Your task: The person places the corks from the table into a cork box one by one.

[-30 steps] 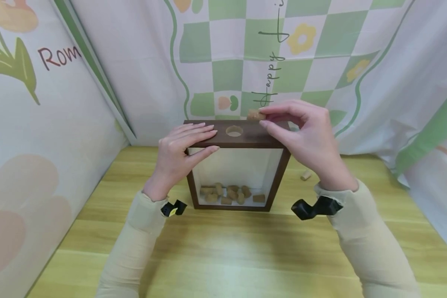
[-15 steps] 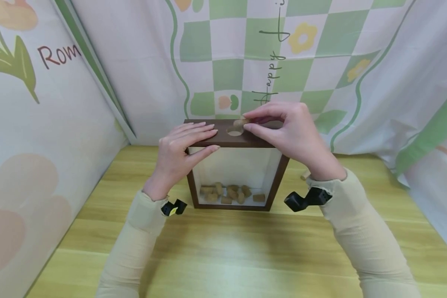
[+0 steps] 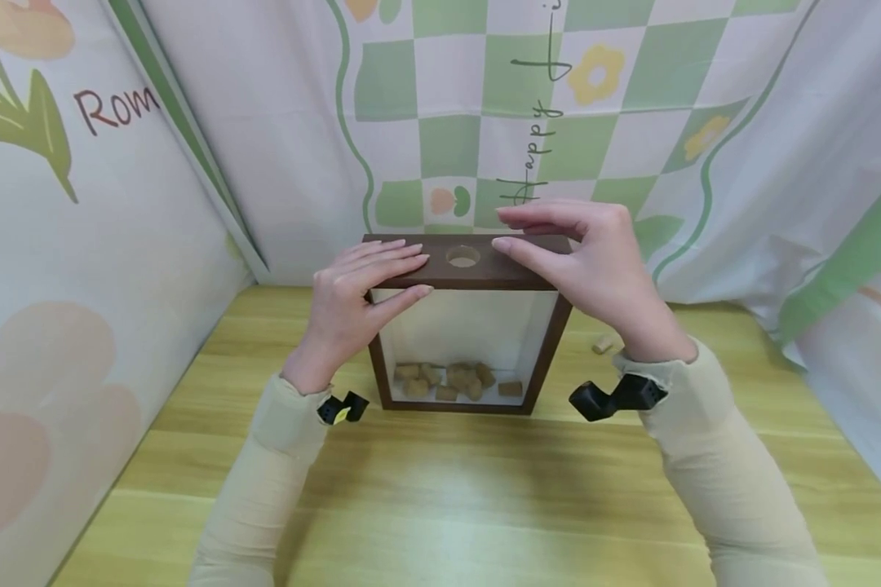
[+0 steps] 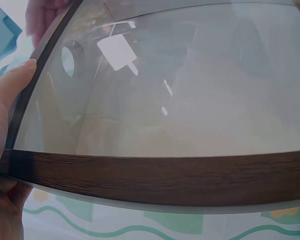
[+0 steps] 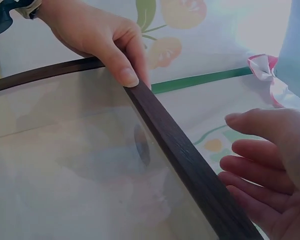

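A dark brown wooden box [image 3: 409, 277] with a clear front stands upright on the table, a round hole [image 3: 463, 256] in its top. Several corks [image 3: 446, 393] lie at the bottom inside it. My left hand [image 3: 360, 302] rests on the box's top left end, fingers laid straight across the top. In the left wrist view its thumb [image 4: 20, 77] lies along the front edge. To the right of the hole is my right hand [image 3: 595, 261], holding nothing, with its thumb and fingers apart. The right wrist view shows those fingers [image 5: 257, 167] beside the dark top frame.
One loose cork [image 3: 603, 344] lies on the wooden table [image 3: 440, 497], right of the box and near the right wrist. Behind the box hangs a green and white checked curtain [image 3: 448, 147]. A printed cloth wall [image 3: 95, 269] bounds the left side.
My right hand has carried a cork leftward to the hole and let it go, then drawn back a little to the right. Corks inside have shifted. The left hand stays in place.
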### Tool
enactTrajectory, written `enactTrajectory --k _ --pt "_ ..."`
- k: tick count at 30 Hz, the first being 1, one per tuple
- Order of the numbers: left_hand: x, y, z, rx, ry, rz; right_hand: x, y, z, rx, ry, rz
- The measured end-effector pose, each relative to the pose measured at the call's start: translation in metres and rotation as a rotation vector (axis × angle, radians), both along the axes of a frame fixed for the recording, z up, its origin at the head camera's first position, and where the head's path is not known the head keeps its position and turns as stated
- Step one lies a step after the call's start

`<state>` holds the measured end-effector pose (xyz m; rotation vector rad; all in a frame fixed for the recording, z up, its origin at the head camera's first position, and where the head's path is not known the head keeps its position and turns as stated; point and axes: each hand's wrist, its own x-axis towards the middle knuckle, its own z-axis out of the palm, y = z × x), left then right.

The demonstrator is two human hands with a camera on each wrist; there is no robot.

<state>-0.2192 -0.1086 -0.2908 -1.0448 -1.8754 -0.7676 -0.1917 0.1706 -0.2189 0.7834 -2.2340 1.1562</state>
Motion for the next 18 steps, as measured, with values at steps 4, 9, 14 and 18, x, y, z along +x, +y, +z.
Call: enactTrajectory --k 4,9,14,18 --pt "-0.001 0.0 0.0 0.004 0.007 -0.003 0.005 0.01 -0.001 -0.063 -0.004 -0.025" --pt "-0.001 0.0 0.001 -0.004 0.013 -0.001 0.007 0.032 -0.009 -0.135 -0.034 -0.065" --pt "-0.001 0.0 0.001 -0.007 0.017 -0.003 0.003 0.061 -0.025 -0.169 -0.079 -0.161" --pt "-0.001 0.001 0.001 -0.006 0.018 -0.01 -0.002 0.089 -0.043 -0.16 -0.153 -0.255"
